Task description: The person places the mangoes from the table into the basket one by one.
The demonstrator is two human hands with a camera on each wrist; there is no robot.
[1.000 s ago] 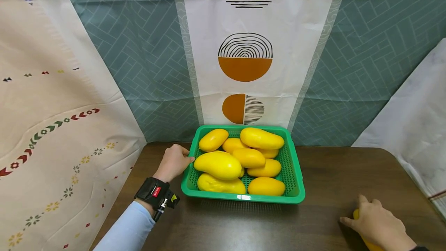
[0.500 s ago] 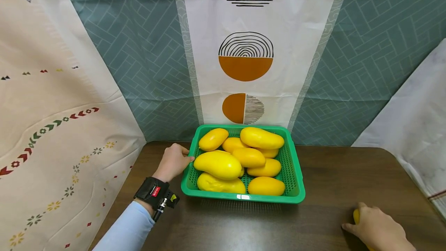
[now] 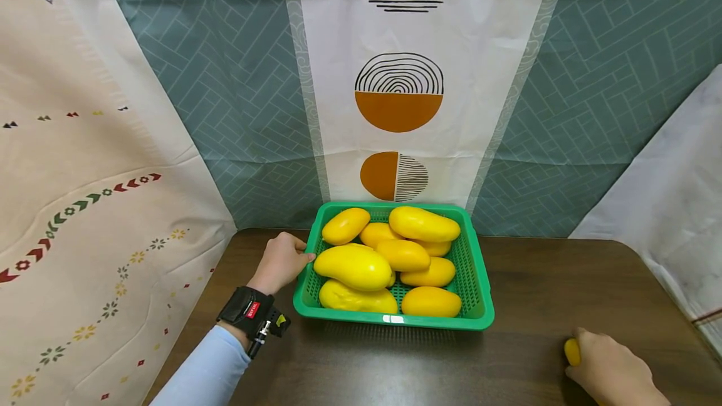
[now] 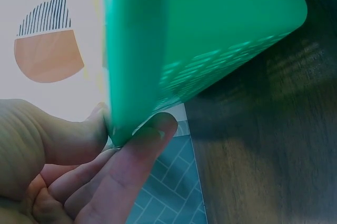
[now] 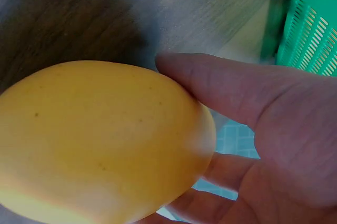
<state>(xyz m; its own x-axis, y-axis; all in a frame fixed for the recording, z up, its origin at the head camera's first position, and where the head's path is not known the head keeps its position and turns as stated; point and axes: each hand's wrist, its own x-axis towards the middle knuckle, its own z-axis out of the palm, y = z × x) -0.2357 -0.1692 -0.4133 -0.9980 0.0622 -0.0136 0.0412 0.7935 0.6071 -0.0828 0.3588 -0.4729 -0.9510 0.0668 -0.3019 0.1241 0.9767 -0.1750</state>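
A green plastic basket point(image 3: 481, 293) holding several yellow mangoes point(image 3: 352, 268) stands on the table in the head view. At its left side, my left hand point(image 3: 280, 260) pinches the rim; in the left wrist view the thumb is on one face of the green rim point(image 4: 134, 66) and a finger on the other. Off to the lower right, my right hand point(image 3: 612, 368) grips a single mango point(image 5: 100, 140), whose yellow end shows past the fingers. The right wrist view has the thumb along one side of this mango and fingers curled under the other.
The dark wooden table point(image 3: 530, 281) runs right of the basket and in front of it. Behind the basket hangs a patterned cloth point(image 3: 248, 80), with a cream cloth point(image 3: 84, 143) on the left and a whitish cloth point(image 3: 677, 168) on the right.
The right hand's fingers, stretched out over the mango before, have curled round it, and the mango's visible end has shifted slightly left. My left hand and the basket stay where they were.
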